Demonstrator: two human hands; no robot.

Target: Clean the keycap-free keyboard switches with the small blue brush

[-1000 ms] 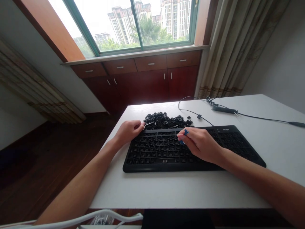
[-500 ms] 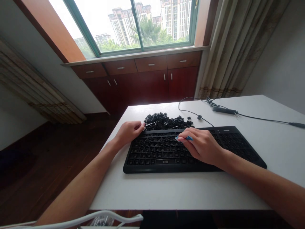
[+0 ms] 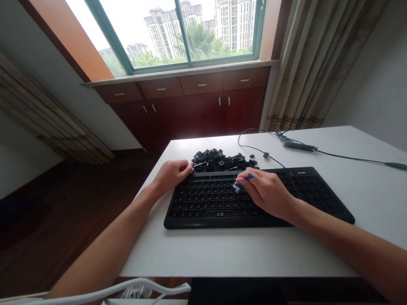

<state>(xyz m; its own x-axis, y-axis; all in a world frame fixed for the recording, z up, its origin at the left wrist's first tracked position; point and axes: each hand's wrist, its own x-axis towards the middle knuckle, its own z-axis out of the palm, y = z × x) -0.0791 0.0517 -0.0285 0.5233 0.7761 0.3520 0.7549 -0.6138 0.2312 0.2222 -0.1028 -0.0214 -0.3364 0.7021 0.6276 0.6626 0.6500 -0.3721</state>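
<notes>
A black keyboard (image 3: 210,205) lies on the white table (image 3: 222,254), and its key sockets look bare. Behind it sits a pile of loose black keycaps (image 3: 222,161). My left hand (image 3: 171,174) rests on the keyboard's far left corner, fingers curled, touching the edge near the pile. My right hand (image 3: 265,190) lies over the middle of the keyboard and grips a small blue tool (image 3: 241,182), whose pale tip points down at the keys.
A black cable (image 3: 257,149) runs from the keyboard's back toward a cable bundle (image 3: 299,146) at the far right of the table. Dark wooden cabinets (image 3: 197,106) stand under the window. A white curved bar (image 3: 133,288) crosses the bottom left.
My right hand has turned the blue tool: it stood upright a second ago, then lay flat, and now tilts with its pale tip toward the keys. My left hand has stayed put.
</notes>
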